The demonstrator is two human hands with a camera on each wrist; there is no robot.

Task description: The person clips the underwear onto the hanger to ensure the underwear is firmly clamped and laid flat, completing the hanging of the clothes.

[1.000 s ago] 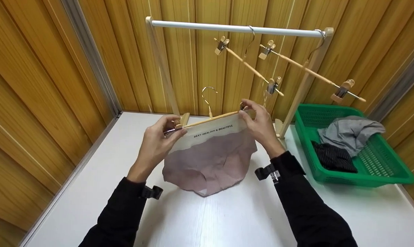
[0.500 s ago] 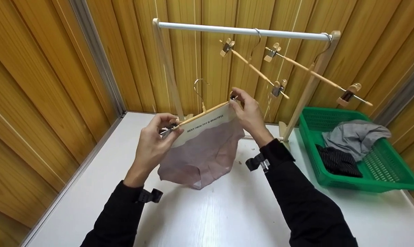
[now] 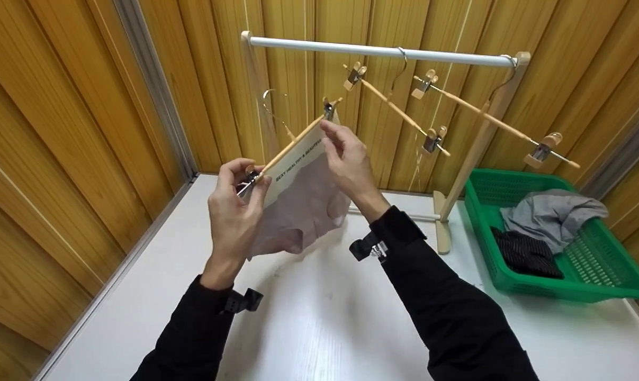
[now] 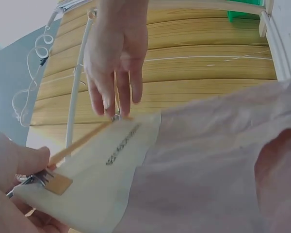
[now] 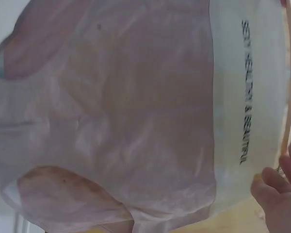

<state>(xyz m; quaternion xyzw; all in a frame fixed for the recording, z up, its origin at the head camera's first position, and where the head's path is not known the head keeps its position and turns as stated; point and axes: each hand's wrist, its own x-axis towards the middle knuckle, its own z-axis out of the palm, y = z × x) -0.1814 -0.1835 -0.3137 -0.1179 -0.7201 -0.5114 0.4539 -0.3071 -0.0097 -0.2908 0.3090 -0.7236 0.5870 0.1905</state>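
A pair of mauve underpants with a pale printed waistband hangs from a wooden clip hanger, raised over the table and slanting up to the right. My left hand holds the hanger's lower end, thumb and fingers pinching around its clip. Beside the upper clip, my right hand has its fingers loosely extended, fingertips right at the waistband. The left wrist view shows those fingers stretched out with nothing gripped. The hanger's metal hook points upward to the left.
Behind stands a rack with a white rail on wooden posts. Two more clip hangers hang on its right half. On the right, a green basket holds a grey garment and a black striped one.
The hanger with the underpants has risen and moved left, its right end swinging up and away. My right hand has let go of the right clip; my left hand keeps its hold.
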